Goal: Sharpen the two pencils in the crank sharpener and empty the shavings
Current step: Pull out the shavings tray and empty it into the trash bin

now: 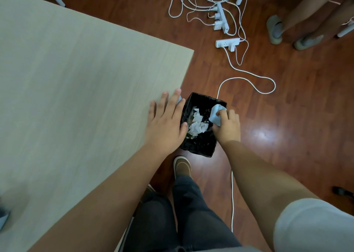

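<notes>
The step in hand looks like the last one, emptying the shavings: the right hand point(227, 128) holds a small pale-blue plastic shavings drawer point(216, 114) at the right rim of a black, bag-lined square waste bin point(199, 148) that stands on the reddish wooden floor point(277, 108). The right fingers are curled closed around the drawer, gripping its lower right part, so that its upper left part sticks out past the fingertips and over the bin's opening. It seems tilted towards the inside, though which way its open face points cannot be told.

The left hand point(166, 123) lies above the corner of the pale wooden table point(76, 69), fingers spread and nearly straight. A sliver of pale blue shows just under the index finger, near the bin's left rim (perhaps part of the sharpener, but too little shows to say), so whether this hand grips anything cannot be told.

Crumpled white paper scraps point(197, 125) lie in the bin; shavings are too fine to pick out. The pencils are not in view.

The next move probably calls for a tip or tap over the opening, keeping the drawer inside the rim so nothing falls on the floor.
</notes>
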